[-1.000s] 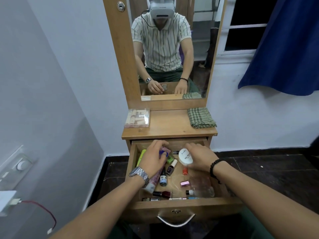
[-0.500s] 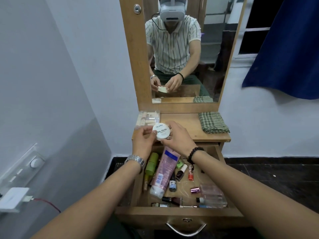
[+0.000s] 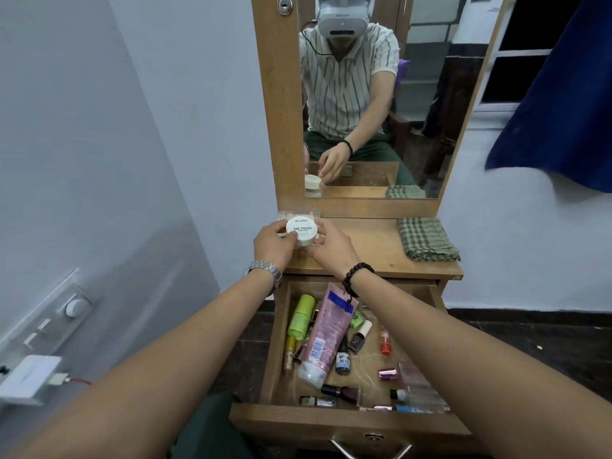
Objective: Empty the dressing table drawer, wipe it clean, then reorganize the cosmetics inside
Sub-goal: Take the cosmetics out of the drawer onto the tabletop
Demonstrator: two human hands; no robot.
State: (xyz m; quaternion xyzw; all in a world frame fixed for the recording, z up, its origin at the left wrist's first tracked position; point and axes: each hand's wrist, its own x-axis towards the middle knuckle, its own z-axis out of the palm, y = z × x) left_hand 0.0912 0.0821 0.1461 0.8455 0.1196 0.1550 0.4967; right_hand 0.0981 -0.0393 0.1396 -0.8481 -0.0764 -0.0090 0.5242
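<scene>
A round white jar labelled nail polish sits between both hands over the left side of the dressing table top. My left hand grips its left side, my right hand pinches its right side. Below, the wooden drawer stands pulled out. It holds a pink tube, a green bottle, nail polish bottles, an orange bottle and several small cosmetics.
A clear plastic box lies behind the jar at the table top's back left. A folded green checked cloth rests at the right. The mirror rises behind. A grey wall with switches is close on the left.
My right hand lifted the white jar out of the drawer up to the table top. My left hand left the drawer and joined it on the jar. The view shifted left.
</scene>
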